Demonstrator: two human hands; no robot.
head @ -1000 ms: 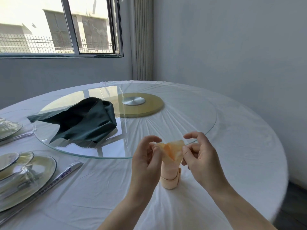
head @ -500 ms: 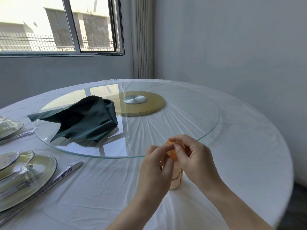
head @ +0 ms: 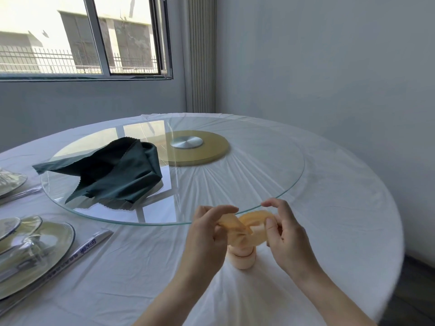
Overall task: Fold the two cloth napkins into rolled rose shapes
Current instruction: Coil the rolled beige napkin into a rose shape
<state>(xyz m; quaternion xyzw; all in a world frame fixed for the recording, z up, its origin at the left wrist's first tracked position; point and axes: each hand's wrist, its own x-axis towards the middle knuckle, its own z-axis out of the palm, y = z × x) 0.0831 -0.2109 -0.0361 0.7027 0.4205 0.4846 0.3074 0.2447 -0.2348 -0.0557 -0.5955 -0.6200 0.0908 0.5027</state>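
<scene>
Near the front rim of the glass turntable (head: 259, 175), on the white tabletop (head: 341, 208), the peach napkin (head: 243, 234) stands as an upright roll, with its base on the cloth and two loose upper flaps drawn out sideways. The left hand (head: 207, 234) pinches the left flap between thumb and fingers, and the right hand (head: 288, 238) pinches the right flap the same way. Neither hand steadies the roll below.

That is the main risk. With nothing bracing the base, a pull that is too strong or uneven could likely tip the roll over or loosen its winding, and the rose would slacken. The thin cloth may also slip from a light pinch and spring back, leaving one petal smaller than the other.

The turntable's edge runs just behind the knuckles, so a wide outward sweep could knock against it. The dark green napkin (head: 113, 175) lies crumpled on the glass, well apart and not yet folded. Reaching it means going over that rim or turning the glass.

Stacked plates (head: 35, 250) and wrapped chopsticks (head: 87, 248) sit at the left, clear of the work.
</scene>
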